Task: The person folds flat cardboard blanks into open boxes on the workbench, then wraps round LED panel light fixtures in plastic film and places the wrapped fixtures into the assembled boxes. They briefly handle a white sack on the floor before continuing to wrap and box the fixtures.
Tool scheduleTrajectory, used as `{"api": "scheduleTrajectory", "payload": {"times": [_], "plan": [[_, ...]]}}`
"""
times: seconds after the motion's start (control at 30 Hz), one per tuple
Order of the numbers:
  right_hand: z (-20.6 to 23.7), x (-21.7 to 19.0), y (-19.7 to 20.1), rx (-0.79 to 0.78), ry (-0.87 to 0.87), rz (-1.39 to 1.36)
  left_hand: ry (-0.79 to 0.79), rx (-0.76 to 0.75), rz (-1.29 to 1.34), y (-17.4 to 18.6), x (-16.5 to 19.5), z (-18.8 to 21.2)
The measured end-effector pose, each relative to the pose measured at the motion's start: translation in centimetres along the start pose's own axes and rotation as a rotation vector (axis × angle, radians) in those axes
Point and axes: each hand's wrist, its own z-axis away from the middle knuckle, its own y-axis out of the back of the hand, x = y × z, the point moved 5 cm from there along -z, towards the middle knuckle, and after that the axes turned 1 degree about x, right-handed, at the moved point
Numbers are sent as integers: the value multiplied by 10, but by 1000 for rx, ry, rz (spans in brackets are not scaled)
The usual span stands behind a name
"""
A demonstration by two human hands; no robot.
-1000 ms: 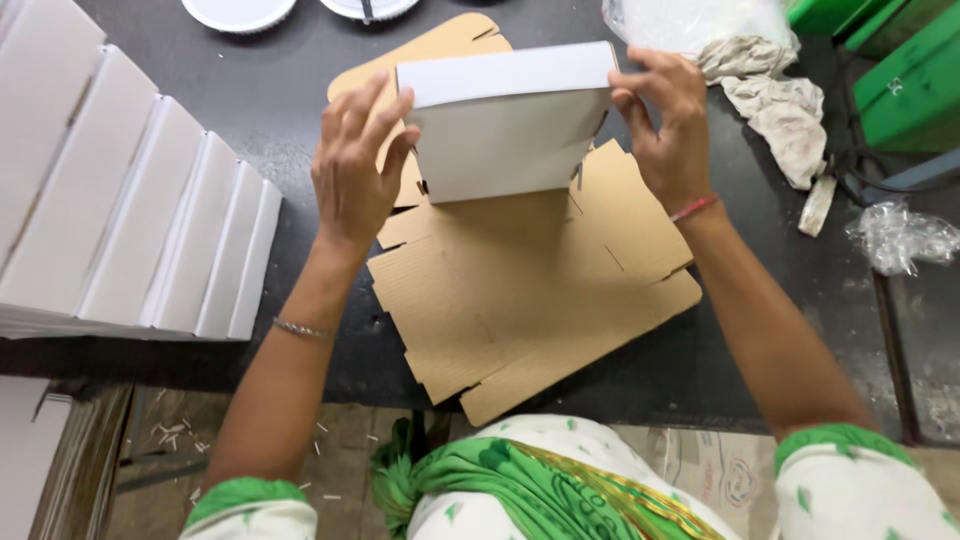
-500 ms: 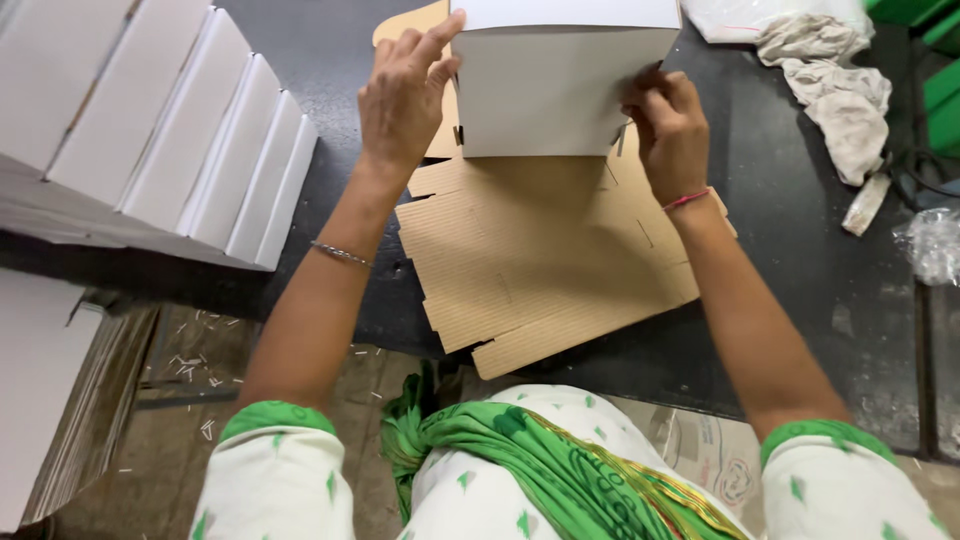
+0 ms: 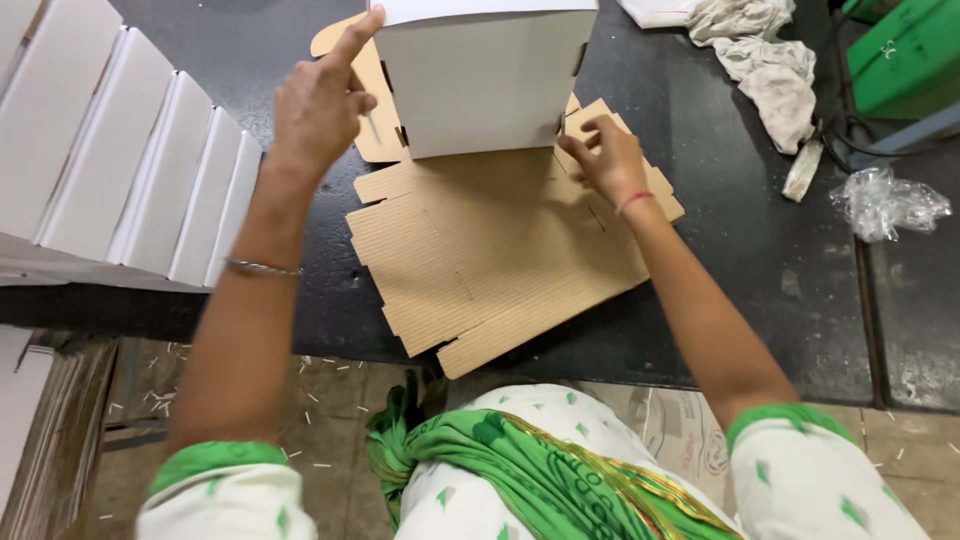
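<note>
Dark and scuffed, the worktop [image 3: 760, 250] fills most of the view, with a strip of littered floor showing below its near edge. Along its left side stands a row of finished white boxes [image 3: 120, 170], leaning one against the next. Flat brown corrugated blanks [image 3: 480, 260] lie stacked at the centre of the worktop, their flaps and slots facing up. On the far part of that stack stands the white box [image 3: 485, 75] now being formed, its near wall upright and its top edge running out of the picture. At the right, well apart from the work, lie a crumpled grey rag [image 3: 765, 55], a wad of clear plastic film [image 3: 885, 200] and part of a green frame [image 3: 900, 50]. The left hand [image 3: 320, 110] is at the box's left corner, forefinger stretched up along the edge and the other fingers curled loosely, so it steadies the box and grips nothing. The right hand [image 3: 605, 155] is low at the box's right bottom corner, fingertips bent onto a brown side flap where it meets the wall; whether it pinches the flap or only presses it, I cannot tell. The box thus sits between the two hands and just beyond them. To do this step well, it seems wise to keep the left corner held square while the right fingers seat the flap fully into its slot, pressing along the crease so the wall does not bow.
</note>
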Motion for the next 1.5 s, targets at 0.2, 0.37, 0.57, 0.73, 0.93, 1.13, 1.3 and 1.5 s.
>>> {"api": "scheduleTrajectory", "payload": {"times": [0.2, 0.37, 0.57, 0.73, 0.93, 1.13, 1.3, 1.5], "plan": [[14, 2, -41, -616, 86, -402, 32, -151, -136, 29, 21, 9], [49, -9, -29, -795, -189, -805, 102, -248, -155, 26, 33, 36], [43, -1, -8, -482, -436, -1240, -55, -592, 345, 22, 22, 124], [64, 48, -25, -477, -297, -1034, 349, -584, 258, -3, -45, 199], [115, 44, -42, -534, -330, -1063, 637, 146, 1255, -97, -66, 194], [144, -29, -57, -636, -180, -1070, 742, 393, 1294, -100, -81, 205], [156, -45, -75, -578, -134, -1087, 606, 526, 1218, -66, -107, 208], [139, -107, -76, -335, 64, -1211, 633, 297, 1822, -67, -140, 224]]}}
